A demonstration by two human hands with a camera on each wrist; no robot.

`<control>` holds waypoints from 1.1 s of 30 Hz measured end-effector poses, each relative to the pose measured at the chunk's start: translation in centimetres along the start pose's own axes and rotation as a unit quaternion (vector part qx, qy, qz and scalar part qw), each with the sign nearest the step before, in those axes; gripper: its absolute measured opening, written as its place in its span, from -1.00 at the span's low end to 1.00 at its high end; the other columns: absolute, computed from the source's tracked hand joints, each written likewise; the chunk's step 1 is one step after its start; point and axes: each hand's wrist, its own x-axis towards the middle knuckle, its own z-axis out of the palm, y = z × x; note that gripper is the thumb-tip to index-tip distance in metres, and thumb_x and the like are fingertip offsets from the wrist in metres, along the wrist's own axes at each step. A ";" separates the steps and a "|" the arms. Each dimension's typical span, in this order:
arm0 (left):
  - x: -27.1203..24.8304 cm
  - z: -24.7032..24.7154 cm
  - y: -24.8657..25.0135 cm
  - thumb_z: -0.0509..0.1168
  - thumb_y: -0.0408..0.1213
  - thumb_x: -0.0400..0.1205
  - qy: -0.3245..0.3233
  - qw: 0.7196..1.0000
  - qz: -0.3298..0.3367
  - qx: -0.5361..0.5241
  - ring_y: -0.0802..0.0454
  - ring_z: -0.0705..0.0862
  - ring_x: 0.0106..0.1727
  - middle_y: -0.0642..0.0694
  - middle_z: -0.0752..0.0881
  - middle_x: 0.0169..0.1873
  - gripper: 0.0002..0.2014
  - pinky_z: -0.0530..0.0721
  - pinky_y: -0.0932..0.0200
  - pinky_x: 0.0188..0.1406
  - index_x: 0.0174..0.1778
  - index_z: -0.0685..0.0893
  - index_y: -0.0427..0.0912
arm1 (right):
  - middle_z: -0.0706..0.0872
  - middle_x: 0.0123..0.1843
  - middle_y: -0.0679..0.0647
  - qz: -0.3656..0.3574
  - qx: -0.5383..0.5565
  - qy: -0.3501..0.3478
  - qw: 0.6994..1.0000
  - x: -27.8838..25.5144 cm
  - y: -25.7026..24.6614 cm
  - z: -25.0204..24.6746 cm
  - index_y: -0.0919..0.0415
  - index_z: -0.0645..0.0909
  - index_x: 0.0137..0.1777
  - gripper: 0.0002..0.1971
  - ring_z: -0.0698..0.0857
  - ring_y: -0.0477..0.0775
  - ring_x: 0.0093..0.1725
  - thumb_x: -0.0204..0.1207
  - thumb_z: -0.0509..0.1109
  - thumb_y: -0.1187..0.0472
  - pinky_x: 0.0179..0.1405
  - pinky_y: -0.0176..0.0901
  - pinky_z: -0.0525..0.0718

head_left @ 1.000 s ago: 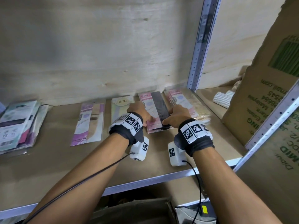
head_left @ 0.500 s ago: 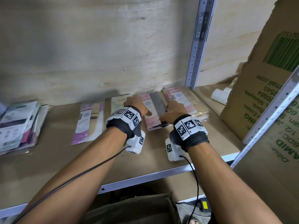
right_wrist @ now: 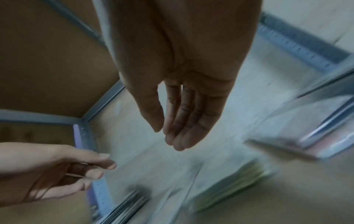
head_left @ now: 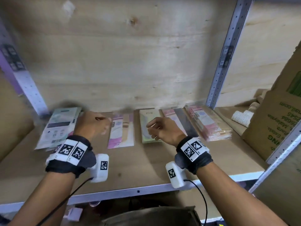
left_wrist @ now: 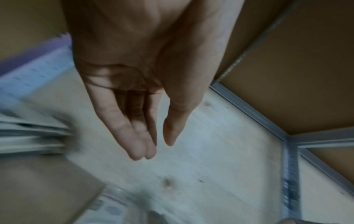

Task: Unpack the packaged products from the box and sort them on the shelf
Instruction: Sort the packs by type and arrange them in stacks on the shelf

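Cardboard box [head_left: 276,121]: right of both hands
Nearer hand: right hand [head_left: 164,129], slack, holding nothing
Left hand [head_left: 92,123]: slack, empty

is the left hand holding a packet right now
No, the left wrist view shows the left hand with straight, relaxed fingers and nothing between them and the thumb.
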 end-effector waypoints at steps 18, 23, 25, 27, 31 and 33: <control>1.8 -16.9 -12.4 0.40 -0.25 0.63 0.069 0.991 -0.092 0.068 -0.11 0.71 0.00 -0.13 0.79 -0.04 -0.89 0.60 0.14 0.03 -0.13 0.81 -0.17 | 0.61 -0.33 0.21 0.051 0.039 -0.132 0.989 10.6 -10.0 25.2 0.21 0.47 -0.17 -0.83 0.62 0.17 -0.44 0.63 0.37 0.27 -0.24 0.16 0.77; 1.9 -16.2 -13.2 0.38 -0.24 0.67 0.008 0.992 -0.107 0.072 -0.06 0.67 -0.08 -0.15 0.76 -0.02 -0.84 0.67 0.10 0.08 -0.03 0.80 -0.26 | 0.71 -0.21 0.12 0.057 0.060 -0.125 0.989 11.5 -9.3 27.6 0.13 0.45 -0.20 -0.75 0.73 0.09 -0.33 0.56 0.50 0.21 -0.29 0.09 0.84; 1.9 -16.0 -13.5 0.39 -0.24 0.66 0.008 0.992 -0.116 0.058 -0.12 0.73 -0.05 -0.18 0.81 -0.04 -0.84 0.72 -0.03 0.24 -0.16 0.80 -0.22 | 0.69 -0.29 0.05 0.048 0.034 -0.120 0.991 11.4 -9.1 27.8 0.08 0.45 -0.27 -0.71 0.75 0.13 -0.29 0.53 0.54 0.23 -0.15 0.18 0.83; 1.8 -15.6 -13.5 0.40 -0.29 0.65 0.004 0.992 -0.127 0.018 -0.14 0.76 -0.15 -0.20 0.81 -0.18 -0.85 0.77 -0.12 0.21 -0.21 0.80 -0.19 | 0.67 -0.27 0.04 0.052 0.017 -0.118 0.991 11.4 -8.9 27.6 0.13 0.47 -0.25 -0.71 0.76 0.13 -0.25 0.47 0.58 0.25 -0.17 0.15 0.82; 1.6 -14.9 -13.5 0.37 -0.26 0.67 -0.037 0.990 -0.137 -0.005 0.01 0.80 -0.27 -0.11 0.84 -0.24 -0.92 0.81 0.07 -0.15 -0.02 0.77 -0.16 | 0.72 -0.24 0.18 0.083 0.020 -0.149 0.985 11.0 -8.4 26.3 0.27 0.48 -0.10 -0.76 0.68 0.02 -0.52 0.51 0.54 0.30 -0.58 -0.17 0.65; 1.5 -14.7 -13.3 0.38 -0.24 0.68 -0.036 0.988 -0.146 -0.017 0.00 0.80 -0.24 -0.14 0.85 -0.19 -0.86 0.79 0.12 -0.21 0.05 0.76 -0.21 | 0.74 -0.20 0.25 0.075 0.039 -0.169 0.982 10.4 -8.2 25.2 0.34 0.53 0.04 -0.81 0.63 0.02 -0.50 0.56 0.49 0.33 -0.60 -0.24 0.57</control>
